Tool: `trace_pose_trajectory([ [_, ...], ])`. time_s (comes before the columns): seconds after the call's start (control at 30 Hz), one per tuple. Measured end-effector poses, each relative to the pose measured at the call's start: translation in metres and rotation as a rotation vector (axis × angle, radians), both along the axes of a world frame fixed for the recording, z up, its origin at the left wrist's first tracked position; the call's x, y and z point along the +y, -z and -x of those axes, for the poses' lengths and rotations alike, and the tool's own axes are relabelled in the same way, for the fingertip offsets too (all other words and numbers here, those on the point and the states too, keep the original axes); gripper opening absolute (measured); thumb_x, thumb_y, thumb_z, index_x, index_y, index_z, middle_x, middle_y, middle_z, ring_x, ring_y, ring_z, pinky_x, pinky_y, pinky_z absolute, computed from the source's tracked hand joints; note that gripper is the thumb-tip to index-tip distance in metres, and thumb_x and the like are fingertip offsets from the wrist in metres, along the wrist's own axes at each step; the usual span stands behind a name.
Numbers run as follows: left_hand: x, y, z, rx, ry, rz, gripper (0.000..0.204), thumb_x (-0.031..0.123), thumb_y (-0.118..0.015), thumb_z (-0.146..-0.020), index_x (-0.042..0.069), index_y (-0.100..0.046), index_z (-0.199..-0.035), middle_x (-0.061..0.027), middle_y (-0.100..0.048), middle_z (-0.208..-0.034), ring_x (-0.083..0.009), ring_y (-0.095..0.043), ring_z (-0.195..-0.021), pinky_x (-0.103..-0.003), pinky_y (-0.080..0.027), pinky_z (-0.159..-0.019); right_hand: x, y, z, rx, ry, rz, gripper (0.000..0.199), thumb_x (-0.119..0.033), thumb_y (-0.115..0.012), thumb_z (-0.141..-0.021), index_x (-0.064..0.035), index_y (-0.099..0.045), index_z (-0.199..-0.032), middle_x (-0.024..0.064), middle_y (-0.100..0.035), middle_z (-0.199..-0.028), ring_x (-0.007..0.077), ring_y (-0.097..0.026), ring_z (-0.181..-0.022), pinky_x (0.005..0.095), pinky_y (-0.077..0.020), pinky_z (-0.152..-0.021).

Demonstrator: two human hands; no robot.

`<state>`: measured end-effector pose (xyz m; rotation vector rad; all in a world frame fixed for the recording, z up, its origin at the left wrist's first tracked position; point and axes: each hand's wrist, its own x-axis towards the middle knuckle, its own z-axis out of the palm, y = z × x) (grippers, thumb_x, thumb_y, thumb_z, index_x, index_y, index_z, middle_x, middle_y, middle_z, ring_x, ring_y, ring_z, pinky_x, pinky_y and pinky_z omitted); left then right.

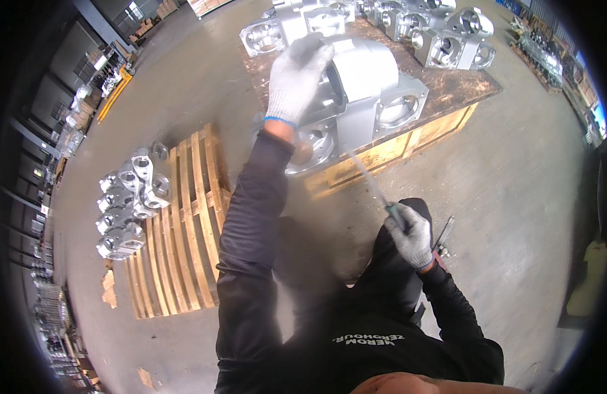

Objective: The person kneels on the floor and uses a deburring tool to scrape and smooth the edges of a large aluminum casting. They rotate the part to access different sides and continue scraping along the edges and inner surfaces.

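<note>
A large silver metal casting [364, 69] with a rounded barrel and round openings sits at the near edge of the wooden bench. My left hand [298, 77], in a white knitted glove, is closed over the upper left rim of the casting, its fingertips partly hidden. Lower and to the right, my right hand [412, 238], gloved too, is wrapped round the green handle of a long, thin file [369, 176]. The file's blade is smeared by motion and points up and left, its tip close to the casting's lower front edge.
Several similar castings [461, 41] stand farther back on the wooden bench [464, 92]. At left, a slatted wooden pallet [185, 226] lies on the floor, with a stack of smaller silver castings [129, 203]. Small tools [444, 235] lie beside my right hand.
</note>
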<state>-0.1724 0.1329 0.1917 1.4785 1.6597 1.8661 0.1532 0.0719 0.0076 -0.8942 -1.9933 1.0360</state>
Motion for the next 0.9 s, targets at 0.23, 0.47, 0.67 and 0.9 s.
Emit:
trace_pose_trajectory([
  [0.23, 0.007, 0.018, 0.018, 0.064, -0.106, 0.079, 0.061, 0.051, -0.043, -0.109, 0.002, -0.069, -0.133, -0.0217, -0.073, -0.124, -0.0381, -0.07, -0.115, -0.043, -0.05, -0.102, 0.043, -0.013, -0.032, 0.285, 0.214, 0.105, 0.014, -0.005, -0.067, -0.103, -0.0007, -0.067, -0.116, -0.0017, -0.062, -0.081, 0.006, -0.057, -0.069, 0.0239, -0.0479, -0.063],
  [0.47, 0.002, 0.023, 0.031, 0.055, -0.125, 0.108, 0.065, 0.054, -0.037, -0.11, 0.001, -0.07, -0.128, -0.0279, -0.072, -0.12, -0.0446, -0.066, -0.116, -0.048, -0.048, -0.102, 0.069, -0.026, -0.026, 0.347, 0.254, 0.237, 0.031, -0.01, -0.065, -0.105, 0.0028, -0.063, -0.133, 0.0013, -0.064, -0.091, 0.0072, -0.056, -0.069, 0.0239, -0.0485, -0.063],
  [0.67, -0.006, 0.011, 0.018, 0.074, -0.126, 0.146, 0.063, 0.053, -0.039, -0.111, 0.004, -0.065, -0.139, -0.0248, -0.067, -0.137, -0.0397, -0.059, -0.133, -0.041, -0.044, -0.113, 0.082, -0.033, -0.01, 0.466, 0.192, 0.329, 0.038, -0.016, -0.066, -0.106, 0.0018, -0.061, -0.138, 0.0027, -0.064, -0.093, 0.0079, -0.056, -0.067, 0.0249, -0.0475, -0.062],
  [0.9, -0.01, 0.014, 0.019, 0.246, -0.071, 0.033, 0.055, 0.05, -0.038, -0.113, 0.009, -0.067, -0.137, -0.024, -0.073, -0.119, -0.0381, -0.07, -0.112, -0.042, -0.051, -0.098, 0.062, -0.015, -0.001, 0.438, 0.163, 0.427, 0.027, -0.019, -0.066, -0.106, -0.0011, -0.063, -0.126, 0.0016, -0.064, -0.09, 0.0072, -0.057, -0.068, 0.0235, -0.0473, -0.06],
])
